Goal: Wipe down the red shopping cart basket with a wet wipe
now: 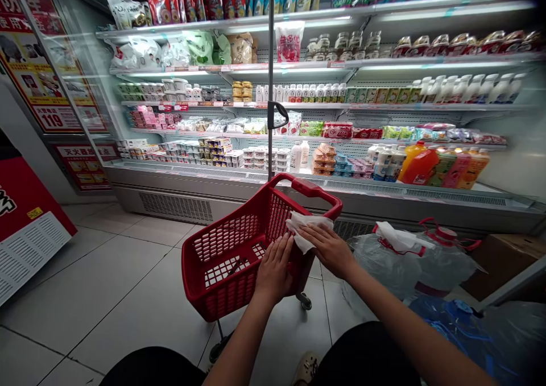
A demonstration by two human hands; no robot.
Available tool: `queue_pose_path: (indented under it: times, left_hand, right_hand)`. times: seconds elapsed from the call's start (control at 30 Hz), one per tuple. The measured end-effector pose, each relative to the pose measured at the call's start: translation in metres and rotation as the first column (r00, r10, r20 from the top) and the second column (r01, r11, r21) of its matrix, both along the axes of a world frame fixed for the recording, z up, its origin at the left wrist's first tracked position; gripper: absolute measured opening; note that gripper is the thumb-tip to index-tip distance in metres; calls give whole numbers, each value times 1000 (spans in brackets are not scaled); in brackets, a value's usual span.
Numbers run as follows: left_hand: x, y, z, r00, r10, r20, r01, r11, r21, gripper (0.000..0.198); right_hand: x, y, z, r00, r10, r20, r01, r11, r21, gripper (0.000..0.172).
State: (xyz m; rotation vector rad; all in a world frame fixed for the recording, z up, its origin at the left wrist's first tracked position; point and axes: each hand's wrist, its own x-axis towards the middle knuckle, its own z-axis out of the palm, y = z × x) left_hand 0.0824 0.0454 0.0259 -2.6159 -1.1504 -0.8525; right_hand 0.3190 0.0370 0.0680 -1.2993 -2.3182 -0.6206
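A red plastic shopping cart point(217, 309) stands in front of me, its basket slotted with holes and its handle point(313, 190) toward the chiller. My left hand point(275, 266) lies with outstretched fingers on the near side rim of the basket and holds nothing. Farther along that rim, close to the handle, my right hand point(326, 244) has a white wipe point(302, 227) under its fingers, pressed against the cart. Part of the wipe is covered by that hand. The inside of the basket shows a pale grid floor.
Behind the cart runs an open chiller point(170, 204) stocked with drinks and packs. Large water jugs point(384, 266) stand at right with a white cloth point(401, 237) on top, beside a cardboard box point(503, 255). A red cabinet point(25, 204) is at left.
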Motion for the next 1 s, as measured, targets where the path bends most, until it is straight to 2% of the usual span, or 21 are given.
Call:
queue_pose_path:
  times: [0.1,0.23,0.33,0.43,0.53,0.6,0.73,0.8,0.87,1.0]
  left_hand:
    - [1,1,0,1000,0,5,0,1000,-3,100]
    - [3,2,-1,1000,5,21,-5,1000,0,100]
    - [4,0,0,1000,5,30,-5,1000,-5,100]
    - [3,-3,2,1000,5,30,-4,1000,-18,100]
    - [2,-5,4,1000,1,25,0,1000,-24,102]
    - [2,-6,4,1000,-4,27,4,1000,-28,104]
    - [2,-5,4,999,-3,35,5,999,-43,106]
    - [3,-3,4,999,4,36,-2,999,-44,105]
    - [4,-2,4,999,12,42,-10,999,-44,104]
    - [5,-2,5,999,10,43,-8,999,-51,103]
  right_hand:
    - [31,11,10,994,-101,-47,103,994,34,59]
    - [53,26,9,925,-265,-271,289,956,52,55]
    - [34,20,-11,885,-222,-408,263,964,46,56]
    - [-4,2,-42,867,-142,-478,169,985,14,61]
    - [-30,-3,-65,833,-154,-532,165,986,-27,66]
    - [-32,10,-66,800,-177,-573,212,977,-6,68]
    - [-17,55,-47,674,-159,-721,323,942,95,70]
    - [-19,66,-44,615,-136,-776,346,931,112,70]
    - [-35,61,-53,591,-135,-795,337,937,92,70]
    - [-82,34,-88,586,-202,-785,289,957,-30,71]
